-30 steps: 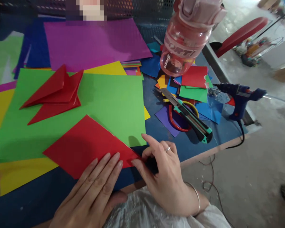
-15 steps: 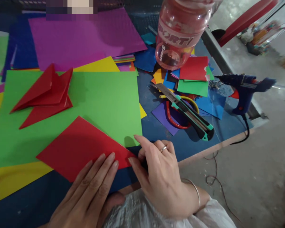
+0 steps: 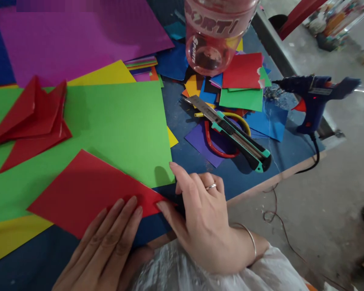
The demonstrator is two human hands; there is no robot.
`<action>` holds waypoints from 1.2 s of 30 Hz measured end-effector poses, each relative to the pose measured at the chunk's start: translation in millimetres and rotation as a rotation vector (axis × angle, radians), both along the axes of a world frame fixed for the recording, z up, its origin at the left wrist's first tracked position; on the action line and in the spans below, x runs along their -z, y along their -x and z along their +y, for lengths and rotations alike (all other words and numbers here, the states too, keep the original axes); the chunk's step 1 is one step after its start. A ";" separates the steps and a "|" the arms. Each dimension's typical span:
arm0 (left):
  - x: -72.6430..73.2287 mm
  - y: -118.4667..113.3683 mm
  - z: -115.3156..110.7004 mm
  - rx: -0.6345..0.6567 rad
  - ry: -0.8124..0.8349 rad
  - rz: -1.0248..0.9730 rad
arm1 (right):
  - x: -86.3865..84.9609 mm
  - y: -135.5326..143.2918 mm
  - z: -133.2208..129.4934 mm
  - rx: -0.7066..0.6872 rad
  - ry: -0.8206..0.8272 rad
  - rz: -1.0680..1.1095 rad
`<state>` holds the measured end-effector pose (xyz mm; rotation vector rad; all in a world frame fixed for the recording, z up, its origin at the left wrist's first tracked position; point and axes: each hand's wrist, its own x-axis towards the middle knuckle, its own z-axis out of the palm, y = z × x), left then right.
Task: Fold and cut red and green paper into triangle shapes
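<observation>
A folded red paper [image 3: 81,186] lies partly over a green sheet [image 3: 118,121] near the table's front edge. My left hand [image 3: 109,242] rests flat on the paper's lower edge, fingers stretched out side by side. At the paper's pointed right end is my right hand [image 3: 200,218], its thumb on the tip and its other fingers curled, the index finger raised a little. The tip itself is partly hidden by that hand. Another red folded paper shape [image 3: 33,117] with several points sits on the green sheet at the left.
A pink bottle [image 3: 218,36] stands at the back. Right of the sheets lie a utility knife [image 3: 233,135], red-and-yellow handles [image 3: 210,143], coloured paper scraps [image 3: 242,99] and a blue glue gun [image 3: 314,97]. A purple sheet [image 3: 79,40] lies at the back left.
The view has shifted, so the sheets and red papers appear further left and the bottle higher. Both hands stay at the red paper, my right thumb still on its pointed end.
</observation>
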<state>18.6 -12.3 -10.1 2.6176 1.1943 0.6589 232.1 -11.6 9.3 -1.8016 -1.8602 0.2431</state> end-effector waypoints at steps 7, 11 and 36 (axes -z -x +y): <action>-3.5 8.8 9.7 0.177 -0.116 0.121 | -2.7 -7.6 -4.0 -0.083 0.069 0.021; -3.6 9.9 13.3 0.186 -0.130 0.123 | -3.8 -14.8 -6.4 -0.138 0.096 0.039; -2.9 15.1 14.3 0.212 -0.086 0.116 | -0.3 -22.5 -11.2 -0.213 0.055 0.044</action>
